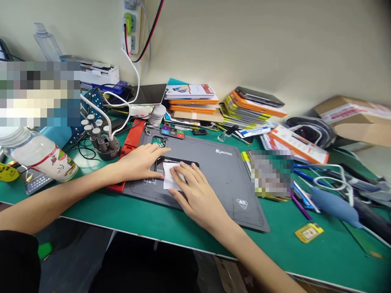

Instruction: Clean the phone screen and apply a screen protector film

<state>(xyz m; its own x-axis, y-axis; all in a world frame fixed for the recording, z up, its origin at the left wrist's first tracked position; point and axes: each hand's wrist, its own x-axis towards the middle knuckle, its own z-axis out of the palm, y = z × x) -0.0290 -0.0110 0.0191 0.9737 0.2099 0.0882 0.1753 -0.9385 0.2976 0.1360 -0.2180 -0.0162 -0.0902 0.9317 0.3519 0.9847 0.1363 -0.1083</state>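
Observation:
On the grey work mat (226, 179) lies a dark, flat, phone-like device (193, 164), largely covered by a white wipe (168, 176) and my hands. My right hand (195, 191) presses the wipe onto the device with its fingers and thumb bent around it. At the device's left end rests my left hand (140, 163), thumb and forefinger stretched apart. Whether it grips the edge I cannot tell. Just beyond its fingers is a small green circuit board (159, 141). A red holder (131, 140) runs along the mat's left side, partly behind my left wrist.
A plastic bottle (45, 156) and a screwdriver stand (108, 148) are on the left. Stacked orange boxes (194, 106) line the wall. Cables, a blue blower bulb (334, 205) and a small yellow packet (309, 232) lie right of the mat.

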